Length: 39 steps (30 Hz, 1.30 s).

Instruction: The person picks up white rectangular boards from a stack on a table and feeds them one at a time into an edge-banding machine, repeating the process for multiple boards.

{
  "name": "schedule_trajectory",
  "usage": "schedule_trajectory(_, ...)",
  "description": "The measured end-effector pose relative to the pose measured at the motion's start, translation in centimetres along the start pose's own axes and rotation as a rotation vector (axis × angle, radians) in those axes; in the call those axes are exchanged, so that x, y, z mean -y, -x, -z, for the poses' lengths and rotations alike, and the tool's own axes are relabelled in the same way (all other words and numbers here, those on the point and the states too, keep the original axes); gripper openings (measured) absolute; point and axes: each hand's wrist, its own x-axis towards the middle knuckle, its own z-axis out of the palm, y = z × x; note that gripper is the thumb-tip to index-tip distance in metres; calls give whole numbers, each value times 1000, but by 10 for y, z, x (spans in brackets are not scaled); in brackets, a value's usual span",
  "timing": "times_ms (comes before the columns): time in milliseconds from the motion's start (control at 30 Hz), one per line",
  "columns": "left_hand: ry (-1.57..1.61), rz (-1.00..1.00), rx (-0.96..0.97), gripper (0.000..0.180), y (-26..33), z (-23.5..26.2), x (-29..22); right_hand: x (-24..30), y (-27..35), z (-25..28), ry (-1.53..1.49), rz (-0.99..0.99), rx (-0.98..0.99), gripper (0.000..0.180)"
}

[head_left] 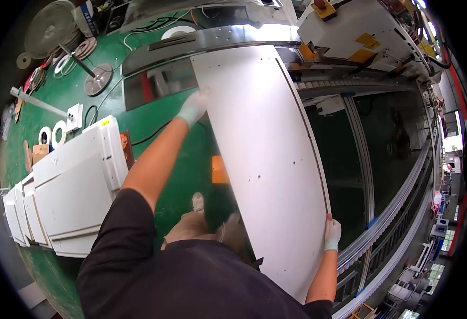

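Note:
A long white panel (270,138) with small dark holes lies in front of me, running from the grey machine at the far side down toward my body. A dark groove follows its right edge. My left hand (197,104), in a pale glove, grips the panel's left edge near its far end; the fingers are slightly blurred. Lower down on the opposite side, my right hand (332,234), also gloved, is closed on the right edge, with fingers over the top. Both arms are spread apart across the panel.
On the left, white panels (68,196) are stacked on the green floor. Behind them stand a round-based metal stand (98,80) and several tape rolls (59,134). A roller conveyor frame (382,223) runs along the right. The grey machine (217,40) spans the far side.

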Motion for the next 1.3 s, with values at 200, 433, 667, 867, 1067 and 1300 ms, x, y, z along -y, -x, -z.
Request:
schedule_trajectory(200, -28, 58, 204, 72, -37, 16, 1, 20, -7, -3, -37, 16, -41, 70)
schedule_trajectory(433, 176, 20, 250, 63, -49, 5, 14, 29, -14, 10, -198, -66, 73, 53)
schedule_trajectory(667, 380, 350, 302, 63, -44, 3, -61, 21, -44, 43, -327, -194, 366, 36)
schedule_trajectory(867, 175, 222, 267, 69, -57, -28, -97, 37, -84, 60, -348, -234, 266, 39)
schedule_trajectory(1067, 223, 292, 241, 68, -69, -52, -109, -5, -103, 69, -303, -302, 367, 73)
schedule_trajectory(1300, 175, 203, 200, 66, -72, -61, -95, -31, -107, 65, -262, -309, 211, 70)
